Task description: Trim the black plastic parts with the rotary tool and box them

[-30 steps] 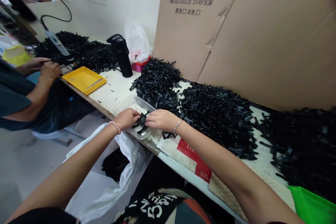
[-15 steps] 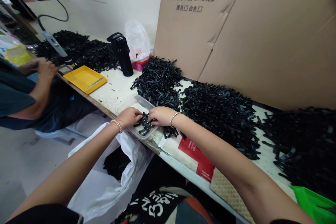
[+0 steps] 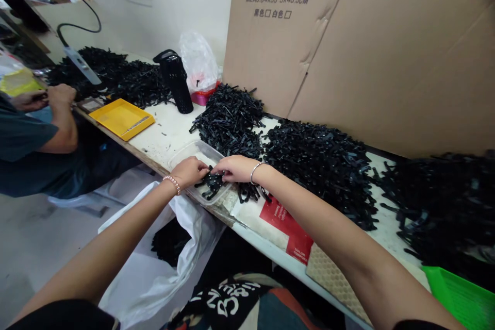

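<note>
A clear plastic tub (image 3: pixel 181 150) stands at the table's front edge, with small black strip-like pieces (image 3: pixel 212 192) with rounded ends lying in it. Over its left part, my left hand (image 3: pixel 189 171) has thumb and fingers pinched together at one of these black pieces. My right hand (image 3: pixel 236 169), coming in from the right, is closed with its fingertips against the black pieces close to my left fingertips. The fingers partly hide what each hand grips. A pile of the same black pieces (image 3: pixel 232 118) lies just behind the tub.
More black heaps (image 3: pixel 317 165) cover the table to the right, before a tall cardboard box (image 3: pixel 348 51). A black bottle (image 3: pixel 176 82) and yellow tray (image 3: pixel 121 116) stand left. Below hangs an open white sack (image 3: pixel 131 258). A co-worker's hands (image 3: pixel 62 94) are far left.
The view has shifted slightly. My hands stay over the tub, fingertips a little closer together. The co-worker's hands have moved a little left.
</note>
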### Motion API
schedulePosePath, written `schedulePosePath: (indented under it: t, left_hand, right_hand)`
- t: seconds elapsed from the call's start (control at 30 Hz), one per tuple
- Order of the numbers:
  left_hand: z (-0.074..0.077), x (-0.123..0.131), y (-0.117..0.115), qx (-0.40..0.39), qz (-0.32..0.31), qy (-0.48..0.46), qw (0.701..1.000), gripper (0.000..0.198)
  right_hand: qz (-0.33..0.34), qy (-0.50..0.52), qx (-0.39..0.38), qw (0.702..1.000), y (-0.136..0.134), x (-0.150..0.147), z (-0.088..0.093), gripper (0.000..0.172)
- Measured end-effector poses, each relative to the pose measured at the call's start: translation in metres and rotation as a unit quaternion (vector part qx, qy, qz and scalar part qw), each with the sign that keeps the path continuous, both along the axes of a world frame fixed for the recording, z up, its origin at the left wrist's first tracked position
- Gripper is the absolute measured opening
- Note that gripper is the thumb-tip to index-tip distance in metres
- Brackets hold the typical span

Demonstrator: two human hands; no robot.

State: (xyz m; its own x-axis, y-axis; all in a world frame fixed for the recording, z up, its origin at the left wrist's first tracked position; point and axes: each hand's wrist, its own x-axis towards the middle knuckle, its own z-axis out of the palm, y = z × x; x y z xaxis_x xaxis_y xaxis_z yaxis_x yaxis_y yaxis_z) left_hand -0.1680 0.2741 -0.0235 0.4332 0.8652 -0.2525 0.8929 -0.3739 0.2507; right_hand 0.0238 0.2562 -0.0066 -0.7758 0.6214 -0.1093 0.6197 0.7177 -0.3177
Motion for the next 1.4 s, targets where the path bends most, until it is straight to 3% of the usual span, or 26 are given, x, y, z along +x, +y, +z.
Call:
schedulePosePath:
  t: [0.23,0.47,0.63,0.87,1.1,1.4]
  left_hand:
    - [0.002,0.001,-0.004,0.001,-0.006,0.002,1.000,0.034]
    - [0.000,-0.002,-0.005,-0.002,-0.009,-0.004,1.000,0.032]
    - [-0.001,-0.004,-0.004,0.003,-0.009,-0.011,1.000,0.033]
    - [0.002,-0.002,-0.007,0.013,0.007,-0.004,1.000,0.035]
    - [0.005,0.005,-0.013,-0.001,0.033,-0.003,0.999,0.026]
    - [0.005,0.004,-0.019,0.023,0.059,0.001,0.998,0.028]
  right_hand:
    - [-0.007,-0.016,0.020,1.000,-0.003,0.004,-0.005,0.028]
    - [-0.051,0.115,0.079,0.989,-0.014,0.036,0.011,0.031]
    - [-0.068,0.181,0.073,0.978,-0.063,0.081,0.023,0.027]
    - [-0.155,0.231,-0.019,0.960,-0.151,0.124,0.029,0.026]
    - [-0.238,0.248,-0.037,0.939,-0.213,0.143,0.018,0.028]
    - [-0.297,0.248,-0.049,0.921,-0.269,0.157,0.012,0.028]
